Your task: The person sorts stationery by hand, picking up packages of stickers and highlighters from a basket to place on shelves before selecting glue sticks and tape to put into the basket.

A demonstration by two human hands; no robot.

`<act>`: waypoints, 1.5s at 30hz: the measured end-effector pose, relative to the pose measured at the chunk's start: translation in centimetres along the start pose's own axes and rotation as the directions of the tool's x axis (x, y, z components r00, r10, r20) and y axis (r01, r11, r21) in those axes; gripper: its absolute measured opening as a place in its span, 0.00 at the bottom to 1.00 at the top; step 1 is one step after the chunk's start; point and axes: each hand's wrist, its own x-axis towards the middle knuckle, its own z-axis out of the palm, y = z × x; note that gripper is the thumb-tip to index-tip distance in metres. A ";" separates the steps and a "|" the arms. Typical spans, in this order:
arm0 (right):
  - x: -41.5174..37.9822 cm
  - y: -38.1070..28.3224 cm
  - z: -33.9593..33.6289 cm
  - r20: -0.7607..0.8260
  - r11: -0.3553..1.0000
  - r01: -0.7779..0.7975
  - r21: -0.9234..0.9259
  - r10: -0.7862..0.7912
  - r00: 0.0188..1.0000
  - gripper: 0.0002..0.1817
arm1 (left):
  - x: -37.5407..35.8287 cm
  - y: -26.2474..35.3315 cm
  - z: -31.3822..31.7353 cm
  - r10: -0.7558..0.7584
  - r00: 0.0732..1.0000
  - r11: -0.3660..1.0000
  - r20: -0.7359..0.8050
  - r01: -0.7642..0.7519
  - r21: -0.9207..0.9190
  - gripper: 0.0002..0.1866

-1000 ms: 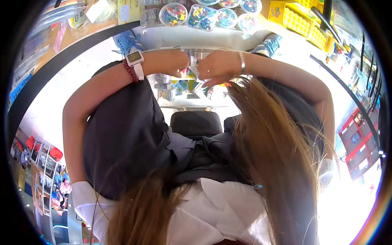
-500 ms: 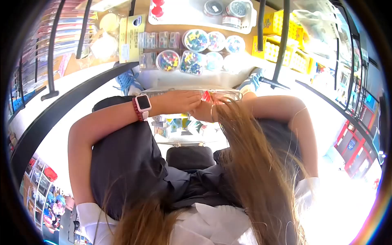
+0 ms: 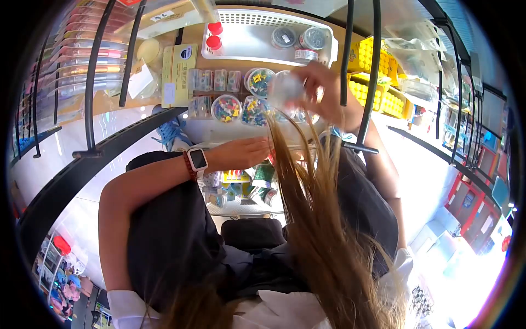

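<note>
Whitish tub (image 3: 286, 90) — blurred, long axis unclear

Right fingers (image 3: 313, 85) raised, now holding blurred tub (image 3: 286, 90)

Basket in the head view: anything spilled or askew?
No spill visible. The packages in the basket lie jumbled at mixed angles, looking untidy against the rows of tubs on the shelf. Hair hides part of the basket, so that's unchecked.

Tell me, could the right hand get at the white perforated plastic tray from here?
Probably yes: the tray lies just beyond the right hand, its near edge seemingly unblocked. But that hand holds a blurred, pale round tub, leaving little free grip.
</note>
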 end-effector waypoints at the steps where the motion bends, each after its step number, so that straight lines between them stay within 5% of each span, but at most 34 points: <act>1: 0.6 0.4 -0.4 -0.150 0.985 0.018 -0.169 -0.044 0.988 0.15 | 0.2 -0.1 -0.3 -0.009 1.000 0.999 -0.020 0.009 0.035 0.15; 3: 3.3 2.7 -1.3 -0.341 0.860 0.116 -0.497 -0.317 0.885 0.22 | 0.0 0.1 0.6 0.005 1.000 1.000 -0.015 -0.005 -0.001 0.15; 5: 5.3 4.7 -0.9 -0.468 0.834 0.023 -0.551 -0.332 0.819 0.25 | -0.5 0.4 1.7 0.029 1.000 0.998 -0.004 -0.029 -0.046 0.15; 8: 7.2 8.6 -0.5 -0.399 0.726 0.065 -0.685 -0.448 0.800 0.24 | -0.9 0.4 2.9 0.113 0.993 0.993 -0.022 -0.112 0.048 0.13; 9: 7.3 9.3 -0.4 -0.385 0.772 -0.004 -0.635 -0.312 0.869 0.23 | -0.9 0.5 3.2 0.098 0.995 0.995 -0.023 -0.097 0.038 0.13; 14: 7.5 11.5 0.1 -0.177 0.677 0.010 -0.736 -0.207 0.962 0.24 | -0.6 0.0 2.0 0.018 1.000 0.984 -0.002 -0.019 -0.177 0.14; 16: 8.2 11.3 -0.5 -0.093 0.656 -0.028 -0.754 -0.065 0.994 0.24 | -0.5 0.4 1.7 -0.022 0.997 0.996 0.068 0.028 -0.086 0.14; 20: 9.1 11.7 -1.0 0.050 0.621 0.080 -0.780 -0.067 0.997 0.21 | -0.2 0.4 1.4 -0.015 0.994 0.999 0.107 0.020 -0.047 0.14; 27: 9.2 11.2 0.4 0.015 0.534 -0.004 -0.846 0.032 0.999 0.23 | -0.2 0.2 2.7 0.017 0.989 0.989 0.148 -0.038 0.142 0.17; 32: 6.1 8.7 1.4 -0.319 0.649 -0.062 -0.758 -0.287 0.903 0.19 | -0.1 -0.1 3.4 0.091 0.992 0.959 0.083 -0.110 0.261 0.18; 34: 4.5 6.2 2.1 -0.341 0.775 0.093 -0.626 -0.379 0.860 0.18 | 0.1 -0.3 3.4 0.105 0.992 0.935 0.077 -0.125 0.332 0.18; 38: 1.5 4.2 3.5 -0.203 0.846 0.186 -0.499 -0.323 0.924 0.16 | 0.3 -0.4 2.2 0.131 0.986 0.941 0.104 -0.157 0.300 0.17; 41: 0.5 3.6 3.4 -0.102 0.912 0.288 -0.291 -0.328 0.939 0.16 | 0.6 -0.2 -1.1 0.061 0.991 0.995 0.121 -0.070 0.071 0.21; 42: 0.1 3.3 3.3 -0.080 0.935 0.267 -0.235 -0.292 0.953 0.17 | 0.3 -0.1 -2.9 -0.098 0.994 0.952 0.041 0.105 -0.286 0.24; 43: -0.8 1.9 1.7 0.025 0.976 0.187 -0.111 -0.185 0.982 0.21 | 0.8 -0.4 -4.7 -0.265 0.964 0.759 0.014 0.217 -0.614 0.28; 45: -1.4 1.2 0.9 0.050 0.965 0.245 -0.093 -0.242 0.969 0.32 | 1.7 -1.1 -9.4 -0.449 0.883 0.557 0.138 0.397 -0.729 0.31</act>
